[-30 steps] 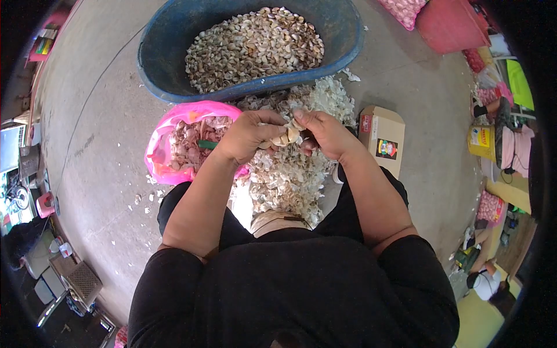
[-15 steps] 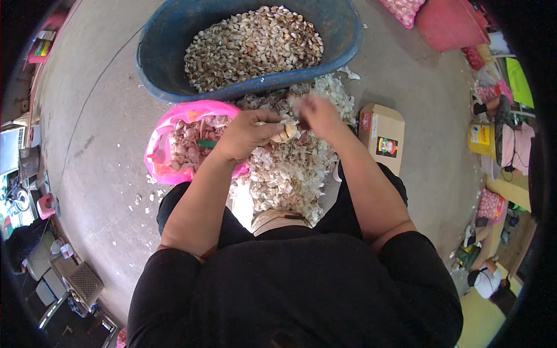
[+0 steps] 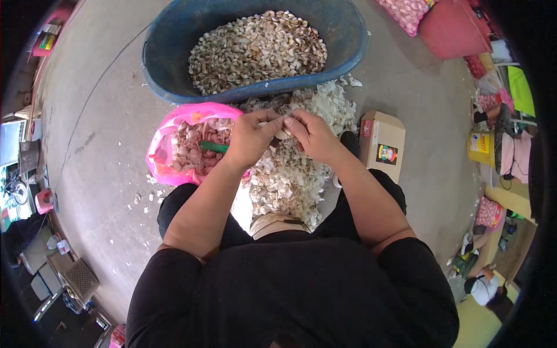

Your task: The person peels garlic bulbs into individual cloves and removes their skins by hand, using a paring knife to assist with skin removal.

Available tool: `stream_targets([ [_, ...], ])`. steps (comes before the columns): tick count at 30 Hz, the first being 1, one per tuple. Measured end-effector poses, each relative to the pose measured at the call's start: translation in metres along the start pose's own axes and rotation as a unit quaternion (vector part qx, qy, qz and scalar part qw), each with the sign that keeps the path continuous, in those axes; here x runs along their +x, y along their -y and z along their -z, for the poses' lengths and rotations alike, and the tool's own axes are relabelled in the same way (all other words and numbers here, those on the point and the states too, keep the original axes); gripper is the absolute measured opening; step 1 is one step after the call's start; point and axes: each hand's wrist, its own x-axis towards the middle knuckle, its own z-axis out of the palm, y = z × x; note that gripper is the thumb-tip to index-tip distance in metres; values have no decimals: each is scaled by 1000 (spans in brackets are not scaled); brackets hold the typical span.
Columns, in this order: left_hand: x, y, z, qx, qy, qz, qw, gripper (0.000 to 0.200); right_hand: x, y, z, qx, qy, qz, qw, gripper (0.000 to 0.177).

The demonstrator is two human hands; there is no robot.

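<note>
Head view: left hand (image 3: 249,139) and right hand (image 3: 311,136) together pinch one pale, papery garlic bulb (image 3: 282,133).

Labels seen, none readable
Printed labels are carried by the cardboard box (image 3: 380,142) and the yellow bucket (image 3: 480,148); their wording cannot be read.

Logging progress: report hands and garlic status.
Left hand, right hand both on garlic. Garlic above peel pile. Nothing in the way.
</note>
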Motion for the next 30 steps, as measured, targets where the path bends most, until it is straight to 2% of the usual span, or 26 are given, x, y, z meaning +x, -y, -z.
stream_targets([
  [5, 2, 10, -3, -41, 23, -27, 999, 16, -5, 10, 9, 13, 37, -2, 999, 27],
  [7, 1, 9, -4, -11, 21, -58, 998, 16, -7, 13, 12, 31, 52, -2, 998, 27],
  [8, 0, 8, -4, 5, 20, -73, 997, 16, -8, 13, 13, 93, 69, -34, 993, 26],
  [10, -3, 7, -5, -118, 25, -21, 992, 17, -9, 12, 16, 215, 102, -95, 966, 26],
  [11, -4, 6, -5, -179, 26, 5, 983, 17, -9, 13, 18, 220, 108, -89, 965, 25],
  [13, -4, 4, -5, -200, 22, 23, 979, 17, -11, 16, 20, 230, 120, -77, 963, 22],
  [16, -2, 4, 0, -225, 37, 33, 973, 17, -12, 24, 24, 266, 110, -114, 951, 22],
  [19, -1, 2, 3, -174, 42, 36, 983, 16, -11, 25, 21, 414, 69, -172, 891, 19],
  [23, -2, -1, 3, -146, 53, 45, 987, 16, -5, 12, 21, 401, 80, -139, 902, 20],
  [26, -1, 2, 5, -173, 14, 66, 983, 16, -2, 11, 22, 382, 81, -122, 913, 24],
  [30, 0, 3, 11, -219, 19, 50, 974, 17, -1, 9, 22, 317, 72, -107, 940, 23],
])
